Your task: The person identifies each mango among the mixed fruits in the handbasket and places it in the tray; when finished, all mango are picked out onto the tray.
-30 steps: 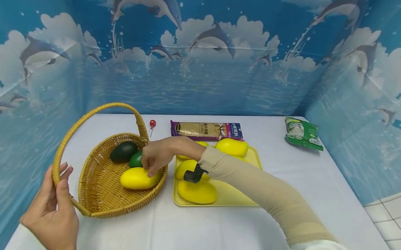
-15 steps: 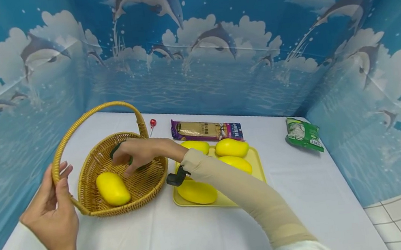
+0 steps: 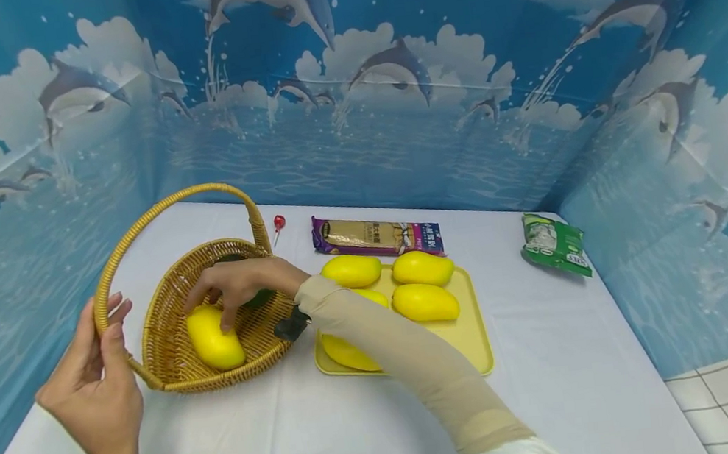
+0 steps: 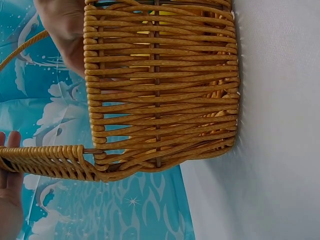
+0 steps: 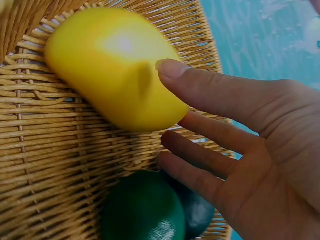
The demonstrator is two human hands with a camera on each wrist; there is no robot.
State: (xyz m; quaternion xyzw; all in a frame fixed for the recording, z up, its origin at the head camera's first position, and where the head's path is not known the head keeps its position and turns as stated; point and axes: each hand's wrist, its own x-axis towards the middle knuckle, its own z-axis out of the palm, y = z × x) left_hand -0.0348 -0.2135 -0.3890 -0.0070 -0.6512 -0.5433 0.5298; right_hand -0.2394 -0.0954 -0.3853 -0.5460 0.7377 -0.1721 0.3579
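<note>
On the left of the white table stands a wicker basket (image 3: pixel 170 351) with a tall arched handle. My left hand (image 3: pixel 97 388) holds the side of that handle between thumb and fingers. Inside the basket my right hand (image 3: pixel 233 281) is at a yellow mango (image 3: pixel 215 342), thumb on one side and fingers on the other. In the right wrist view the thumb lies over one end of the mango (image 5: pixel 110 65), with the index finger partly hidden behind it. A green fruit (image 5: pixel 145 207) and a darker, avocado-like one (image 5: pixel 200 212) lie near the fingertips.
Right of the basket, a yellow tray (image 3: pixel 471 334) bears several mangoes (image 3: pixel 425 302), partly covered by the right sleeve. Behind it lie a pasta packet (image 3: pixel 375 237) and a red lollipop (image 3: pixel 279 222). A green snack bag (image 3: pixel 555 244) is at the far right, near the dolphin-print curtain (image 3: pixel 355 139).
The mango first went left inside the basket, then shifted slightly right. My right hand moved left, off the mango midway and now back at it. The left hand stays on the handle.
</note>
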